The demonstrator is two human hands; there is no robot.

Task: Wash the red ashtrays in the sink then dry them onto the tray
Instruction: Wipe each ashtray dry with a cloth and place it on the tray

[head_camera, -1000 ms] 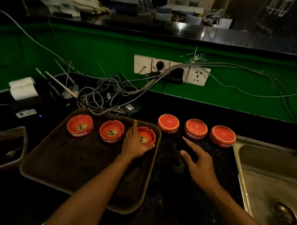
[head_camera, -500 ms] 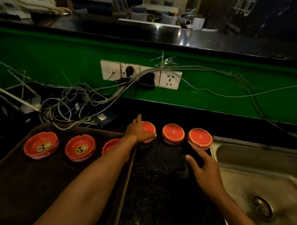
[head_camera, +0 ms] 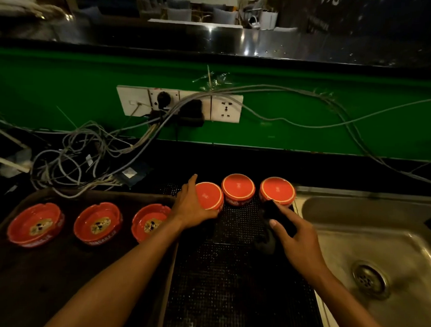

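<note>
In the lower left of the frame, a dark brown rectangular tray with a raised rim holds three round red ashtrays, all upright in one row: the left tray ashtray, the middle tray ashtray and the right tray ashtray. Each has notches in the rim and a printed emblem in the bottom. To the right of the tray, in the lower middle, lies a black rubber mat with a fine grid texture. At its far edge three more glossy red ashtrays stand upside down. The left hand curls around the left overturned ashtray, thumb at its near side. The middle overturned ashtray and the right overturned ashtray stand free. The right hand holds a dark cloth, fingers bent around it. At the right edge, the stainless steel sink shows a round metal drain.
</note>
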